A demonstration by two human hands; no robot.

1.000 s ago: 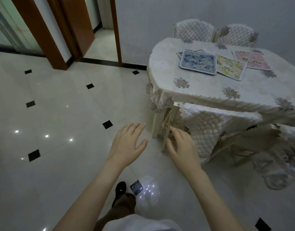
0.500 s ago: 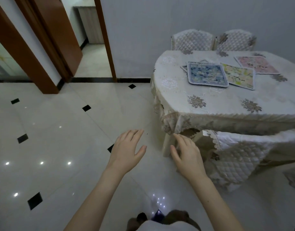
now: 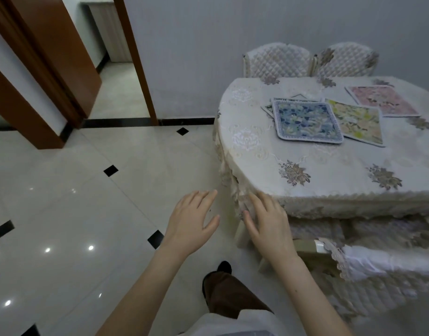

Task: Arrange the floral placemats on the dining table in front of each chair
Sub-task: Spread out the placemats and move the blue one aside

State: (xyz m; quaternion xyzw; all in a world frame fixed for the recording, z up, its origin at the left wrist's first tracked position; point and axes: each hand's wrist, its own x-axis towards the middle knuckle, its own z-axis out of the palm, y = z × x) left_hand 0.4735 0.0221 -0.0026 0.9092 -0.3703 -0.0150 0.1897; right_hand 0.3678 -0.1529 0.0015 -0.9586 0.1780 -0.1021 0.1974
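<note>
Plainly, both my hands were out in front of me with nothing in them. My left hand [image 3: 190, 220] hung over the tiled floor [image 3: 75, 202], fingers spread apart, its grip loose on air. My right hand [image 3: 269, 224] was spread too, its fingertips [image 3: 253, 198] at the draped edge of the tablecloth [image 3: 257, 151]; whether they pressed the lace or only came close to it I could not tell, since that fringe was blurred.

The floral placemats lay well apart from my hands, on the far half of the bench [image 3: 329, 180]. The blue placemat [image 3: 308, 122] sat on top of another mat [image 3: 269, 109], of which only a corner and a thin edge showed, so its pattern stayed hidden. The yellow-green placemat [image 3: 359, 123] lay just beside the blue one, its near-left edge tucked under it. The pink placemat [image 3: 380, 100] lay behind the yellow-green one; whether the two touched I could not make out.

Two quilted chair backs [image 3: 279, 60] stood at the far side of the bench. A nearer covered chair [image 3: 378, 270] was pushed half under the cloth, most of it hidden and its right side cut off by the frame. My brown trouser leg [image 3: 230, 294] and a dark shoe showed below.
</note>
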